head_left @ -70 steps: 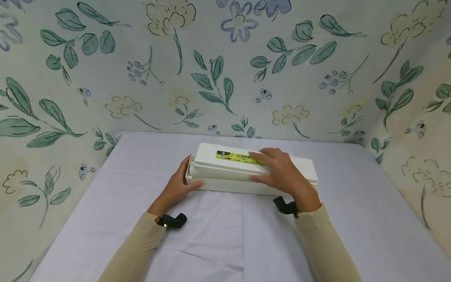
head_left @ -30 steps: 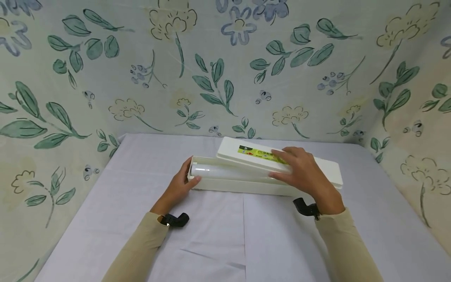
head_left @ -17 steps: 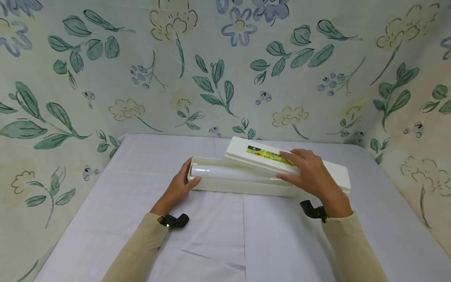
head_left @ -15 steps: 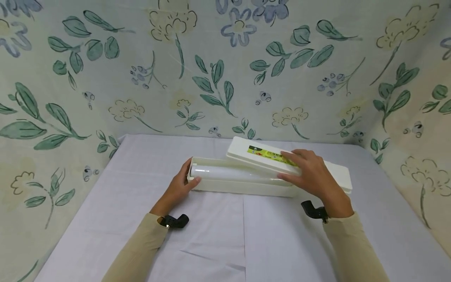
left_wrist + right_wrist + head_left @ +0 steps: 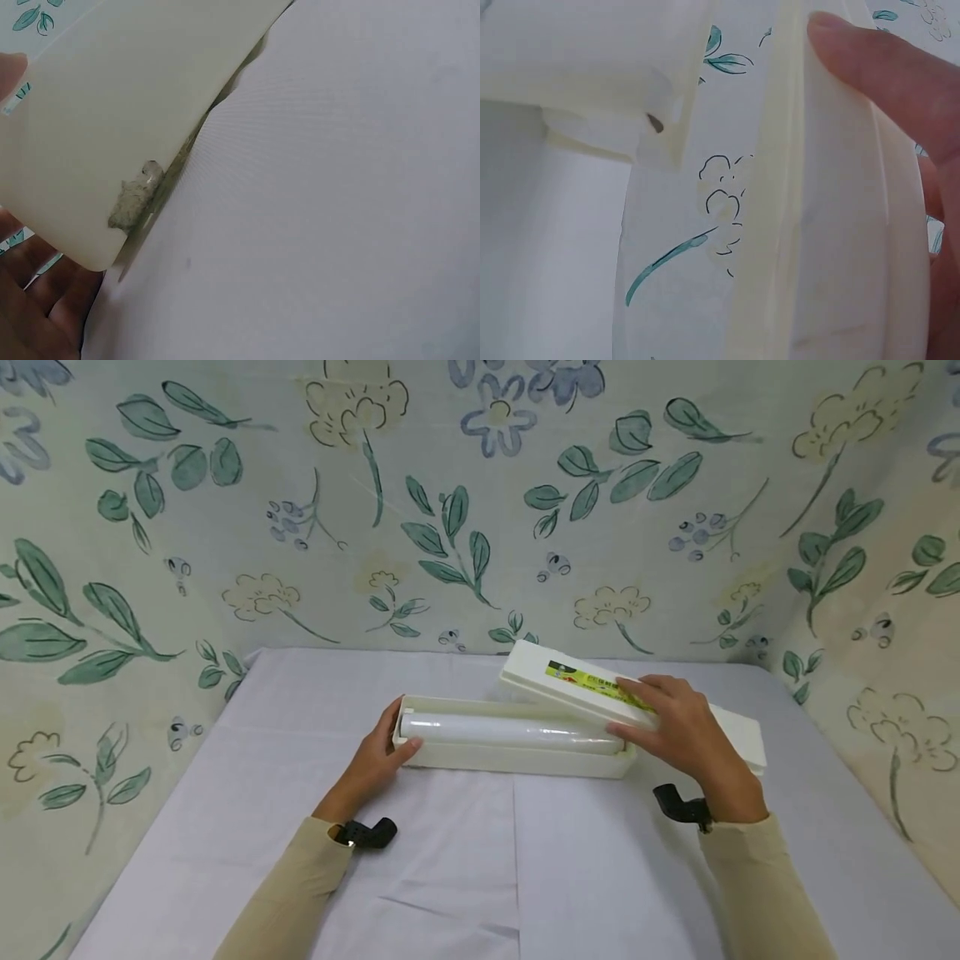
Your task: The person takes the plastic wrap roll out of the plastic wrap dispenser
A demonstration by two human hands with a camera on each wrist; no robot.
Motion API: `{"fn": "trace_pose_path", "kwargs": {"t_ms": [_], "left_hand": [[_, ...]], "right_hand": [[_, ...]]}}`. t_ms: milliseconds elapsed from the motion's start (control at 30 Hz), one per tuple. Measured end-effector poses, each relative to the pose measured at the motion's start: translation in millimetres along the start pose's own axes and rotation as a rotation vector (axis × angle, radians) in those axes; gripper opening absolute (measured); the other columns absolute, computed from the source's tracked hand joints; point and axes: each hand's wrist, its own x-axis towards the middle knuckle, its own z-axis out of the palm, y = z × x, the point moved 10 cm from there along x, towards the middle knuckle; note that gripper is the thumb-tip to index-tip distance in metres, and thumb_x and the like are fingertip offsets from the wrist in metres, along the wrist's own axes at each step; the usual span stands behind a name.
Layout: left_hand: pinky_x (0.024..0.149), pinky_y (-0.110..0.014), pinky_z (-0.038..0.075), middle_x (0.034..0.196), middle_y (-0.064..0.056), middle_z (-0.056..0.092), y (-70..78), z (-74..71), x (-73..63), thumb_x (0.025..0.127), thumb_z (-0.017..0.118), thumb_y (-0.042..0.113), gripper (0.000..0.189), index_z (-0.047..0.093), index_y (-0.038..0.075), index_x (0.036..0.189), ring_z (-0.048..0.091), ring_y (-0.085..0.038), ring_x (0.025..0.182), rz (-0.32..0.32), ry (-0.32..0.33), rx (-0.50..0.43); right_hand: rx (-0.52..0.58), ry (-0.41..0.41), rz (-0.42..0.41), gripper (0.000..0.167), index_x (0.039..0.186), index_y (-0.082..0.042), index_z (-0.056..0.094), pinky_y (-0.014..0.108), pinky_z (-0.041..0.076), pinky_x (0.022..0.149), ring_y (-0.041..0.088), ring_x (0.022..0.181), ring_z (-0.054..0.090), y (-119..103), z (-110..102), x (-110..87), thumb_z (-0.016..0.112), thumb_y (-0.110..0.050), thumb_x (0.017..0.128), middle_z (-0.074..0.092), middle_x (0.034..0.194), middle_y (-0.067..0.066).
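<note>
A long white box [image 5: 517, 760] lies on the table with its top uncovered. Inside it rests a roll of cling film [image 5: 495, 728], shiny along its length. My left hand [image 5: 367, 770] grips the box's left end, thumb on the front wall and fingers round the end. The white lid [image 5: 532, 672], with a yellow-green label [image 5: 592, 683], is held tilted above the box's right part by my right hand [image 5: 682, 731]. Its thumb [image 5: 870, 64] presses the lid's near edge in the right wrist view, fingers across the top. The left wrist view shows the box wall [image 5: 135, 97] close up.
A white cloth [image 5: 450, 860] with creases covers the table. Behind and at both sides hangs a floral-patterned curtain [image 5: 450, 635]. Each wrist wears a black camera mount [image 5: 367, 833] on a strap.
The right hand has slid the lid off the box, moving right and tilting it up, which uncovers the cling film roll. The left hand keeps its grip on the box's left end.
</note>
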Motion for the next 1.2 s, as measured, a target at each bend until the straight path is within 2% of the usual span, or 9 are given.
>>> {"fn": "trace_pose_path", "kwargs": {"t_ms": [133,333,500,667,700,867,933,1067,1200], "left_hand": [[0.113,-0.048,0.026,0.157,-0.006,0.025,0.8,-0.8,-0.6,0.096,0.058,0.036,0.078,0.009,0.025,0.156,0.029,-0.028,0.141,0.001,-0.014,-0.002],[0.113,-0.049,0.024,0.156,-0.012,0.024,-0.4,-4.2,0.7,0.097,0.058,0.030,0.078,0.009,0.016,0.156,0.028,-0.031,0.141,-0.013,-0.020,0.003],[0.112,-0.049,0.027,0.155,-0.008,0.027,-1.1,-6.5,-3.0,0.097,0.058,0.036,0.077,0.010,0.023,0.156,0.030,-0.030,0.140,-0.023,-0.012,0.009],[0.111,-0.049,0.029,0.154,-0.004,0.029,-0.4,-2.9,-1.0,0.095,0.058,0.044,0.078,0.010,0.029,0.155,0.031,-0.027,0.140,-0.008,-0.018,0.005],[0.111,-0.049,0.029,0.154,-0.005,0.029,4.7,-3.3,-0.8,0.095,0.058,0.042,0.078,0.010,0.027,0.155,0.031,-0.028,0.140,-0.008,-0.020,0.000],[0.112,-0.050,0.028,0.156,-0.006,0.026,7.8,-8.3,5.3,0.096,0.058,0.038,0.077,0.009,0.026,0.156,0.029,-0.029,0.141,0.001,-0.012,0.007],[0.112,-0.049,0.027,0.156,-0.004,0.026,3.6,-7.8,7.7,0.096,0.058,0.041,0.078,0.009,0.029,0.155,0.029,-0.028,0.141,0.001,-0.004,0.013],[0.112,-0.049,0.028,0.156,-0.005,0.027,2.5,-4.6,6.7,0.094,0.059,0.045,0.080,0.011,0.028,0.155,0.029,-0.029,0.141,-0.009,0.001,0.015],[0.112,-0.050,0.027,0.156,-0.005,0.027,0.0,-1.0,5.1,0.093,0.059,0.046,0.081,0.011,0.027,0.155,0.030,-0.029,0.141,-0.027,-0.006,0.010]], "right_hand": [[0.001,-0.004,0.027,0.071,0.131,-0.014,0.061,0.062,0.043,0.087,0.042,0.113,0.049,6.1,-1.4,-0.1,0.087,-0.037,0.069,0.055,0.127,0.022],[0.015,0.013,0.026,0.069,0.131,-0.011,0.061,0.062,0.044,0.084,0.043,0.109,0.050,12.8,-6.9,2.0,0.086,-0.034,0.071,0.056,0.123,0.023],[0.037,-0.007,0.087,0.070,0.135,-0.013,0.058,0.062,0.042,0.084,0.044,0.111,0.047,25.4,-7.6,0.0,0.082,-0.040,0.075,0.054,0.125,0.024],[0.012,-0.009,0.143,0.072,0.135,-0.012,0.057,0.061,0.043,0.076,0.046,0.109,0.046,42.5,-15.3,-5.5,0.081,-0.045,0.075,0.052,0.124,0.026],[0.008,0.004,0.138,0.072,0.135,-0.011,0.058,0.061,0.043,0.075,0.046,0.109,0.047,44.8,-18.6,-4.8,0.082,-0.042,0.075,0.053,0.124,0.027],[-0.004,0.032,0.148,0.072,0.134,-0.010,0.058,0.063,0.041,0.075,0.048,0.109,0.046,54.0,-29.9,0.2,0.084,-0.038,0.073,0.052,0.124,0.029],[-0.018,0.026,0.176,0.073,0.135,-0.010,0.056,0.064,0.040,0.077,0.049,0.111,0.044,59.0,-31.7,-0.1,0.082,-0.041,0.074,0.050,0.126,0.030],[-0.031,-0.014,0.263,0.077,0.141,-0.015,0.051,0.068,0.040,0.078,0.050,0.115,0.040,71.3,-29.8,-6.2,0.076,-0.051,0.078,0.046,0.133,0.029],[-0.031,-0.034,0.311,0.079,0.143,-0.016,0.048,0.069,0.040,0.079,0.050,0.115,0.039,79.9,-27.9,-14.5,0.074,-0.053,0.079,0.044,0.135,0.029]]}}
